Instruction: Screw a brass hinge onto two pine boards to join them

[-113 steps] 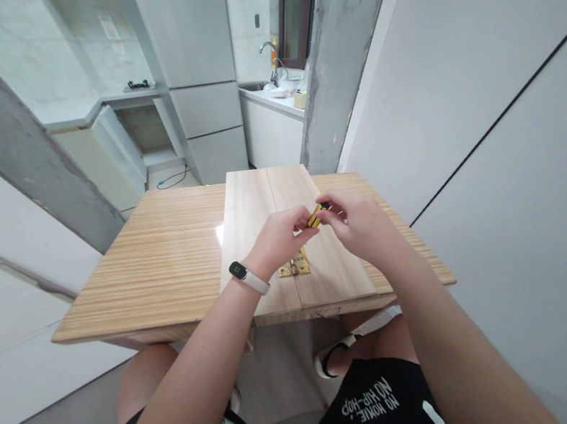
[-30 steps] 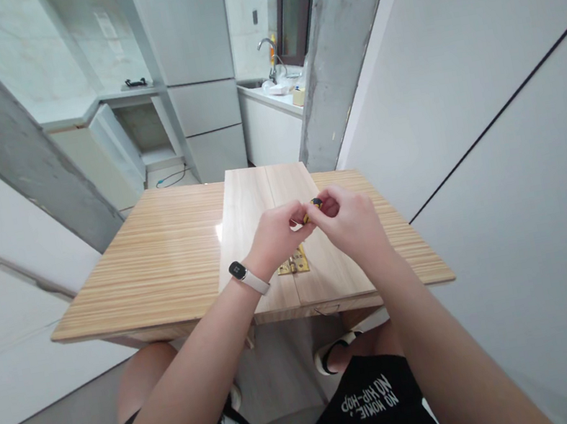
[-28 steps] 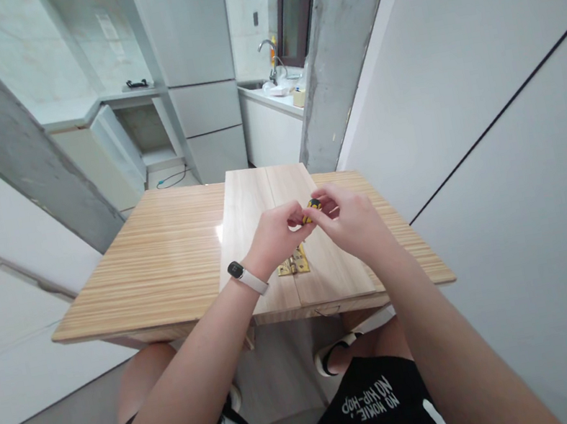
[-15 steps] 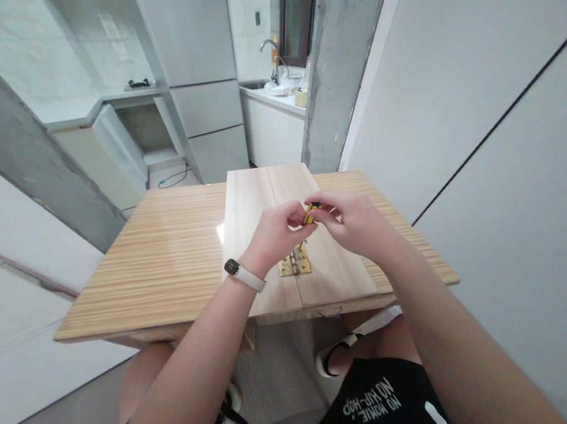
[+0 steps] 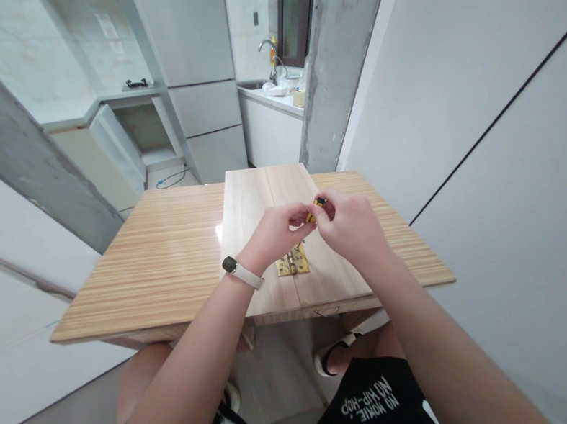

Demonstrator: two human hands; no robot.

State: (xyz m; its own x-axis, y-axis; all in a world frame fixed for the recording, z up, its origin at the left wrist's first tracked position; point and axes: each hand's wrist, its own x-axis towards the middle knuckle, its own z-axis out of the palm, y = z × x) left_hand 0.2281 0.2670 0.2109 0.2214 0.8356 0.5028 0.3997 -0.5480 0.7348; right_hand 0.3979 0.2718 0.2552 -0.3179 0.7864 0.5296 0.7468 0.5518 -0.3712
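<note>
My left hand (image 5: 288, 222) and my right hand (image 5: 349, 221) meet above two pale wooden boards (image 5: 249, 192) lying side by side. Between their fingers is a small yellow-and-black screwdriver (image 5: 320, 202). The left fingers close around its lower part, while the right thumb and fingers pinch its upper end. Most of its shaft is hidden by my left hand. Just below, a brass hinge (image 5: 292, 261) lies open across the seam of the boards, its knuckle along the joint. Small screws or holes show on its leaves, too small to tell apart.
The boards rest on a striped wooden table (image 5: 161, 263) whose front edge is over my knees. A grey pillar (image 5: 328, 65) and a white panel (image 5: 494, 131) stand on the right. Beyond are kitchen cabinets and a sink with a faucet (image 5: 268, 54).
My right hand has turned and its fingers have curled in more around the top of the screwdriver. My left hand and the hinge stay nearly in place; the view shifts slightly.
</note>
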